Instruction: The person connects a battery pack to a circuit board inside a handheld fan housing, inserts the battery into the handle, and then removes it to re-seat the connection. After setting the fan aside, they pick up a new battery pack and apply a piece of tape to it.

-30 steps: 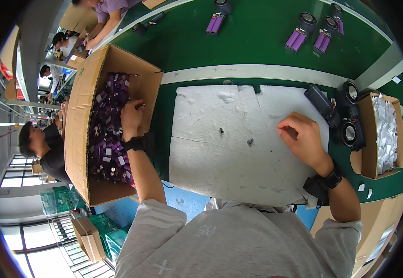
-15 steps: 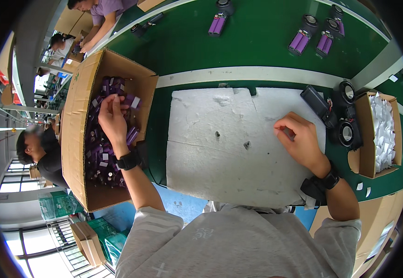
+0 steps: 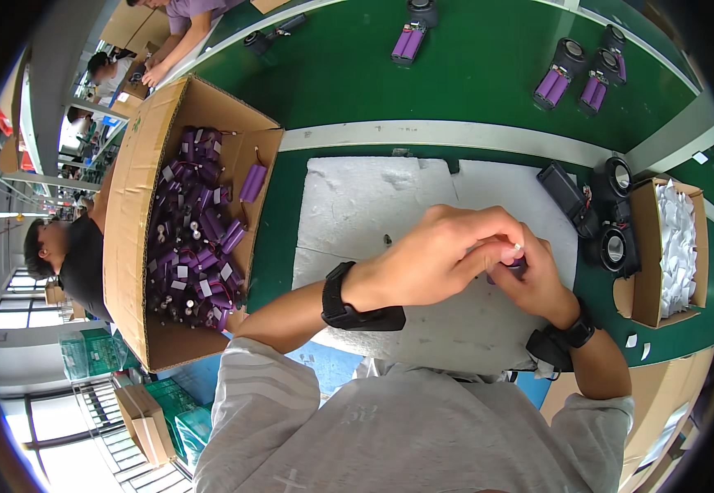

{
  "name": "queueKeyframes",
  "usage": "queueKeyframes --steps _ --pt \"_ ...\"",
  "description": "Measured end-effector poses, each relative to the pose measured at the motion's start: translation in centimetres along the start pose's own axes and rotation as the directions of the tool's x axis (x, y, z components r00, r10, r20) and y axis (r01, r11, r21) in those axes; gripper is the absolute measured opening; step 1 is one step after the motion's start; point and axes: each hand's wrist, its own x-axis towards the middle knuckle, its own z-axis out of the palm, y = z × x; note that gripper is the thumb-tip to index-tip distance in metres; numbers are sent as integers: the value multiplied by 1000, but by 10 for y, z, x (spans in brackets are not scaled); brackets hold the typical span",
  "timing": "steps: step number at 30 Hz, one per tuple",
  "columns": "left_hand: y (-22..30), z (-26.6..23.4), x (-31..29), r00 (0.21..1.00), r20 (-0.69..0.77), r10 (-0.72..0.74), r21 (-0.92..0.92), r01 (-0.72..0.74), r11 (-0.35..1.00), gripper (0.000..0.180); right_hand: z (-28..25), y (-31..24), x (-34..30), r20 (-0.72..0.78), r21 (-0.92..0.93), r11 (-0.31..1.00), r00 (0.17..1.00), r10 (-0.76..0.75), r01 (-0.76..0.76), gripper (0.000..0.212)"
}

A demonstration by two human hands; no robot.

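Note:
Over the white foam sheet (image 3: 348, 197) my two hands meet, both closed around a purple battery pack (image 3: 518, 268) that shows only in part between the fingers. My left hand (image 3: 435, 256) reaches across from the left, thumb and fingertips pinched at the pack's top, where a small white bit shows. From the right, my right hand (image 3: 541, 283) grips the pack's side with curled fingers. Most of the pack is hidden by my hands. To the left, a cardboard box (image 3: 131, 222) holds several more purple battery packs (image 3: 201, 197) with white labels.
Black speaker units (image 3: 615, 246) and a black casing (image 3: 564, 193) lie at the foam's right edge. Beyond them stands a small carton (image 3: 648, 308) of white packets (image 3: 677, 246). Across a white rail (image 3: 422, 131), several assemblies with purple packs (image 3: 552, 86) lie on the green bench (image 3: 472, 74). Other people work at the left.
My left hand has left the cardboard box and swung right to my right hand. A purple battery pack now shows between them. The view has shifted slightly.

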Motion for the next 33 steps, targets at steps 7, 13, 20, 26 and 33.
queueKeyframes --steps 7,13,20,26,33 --pt "-21 -61 41 938 -277 -210 -32 210 977 36 -4 -1 -2 -64 215 931 947 315 -296 36" --pt "-146 -254 78 618 -786 24 402 481 779 57 1 -10 10 -53 164 946 955 291 -279 35" --pt "-211 -333 96 353 -935 -25 268 752 602 76 -6 -7 12 -39 119 952 957 288 -282 36" --pt "-258 -383 108 193 -976 -101 101 810 577 77 -10 1 10 -55 135 948 953 297 -288 35" --pt "-310 -482 102 304 -952 31 282 836 471 73 -18 2 13 -37 87 968 971 238 -234 34"
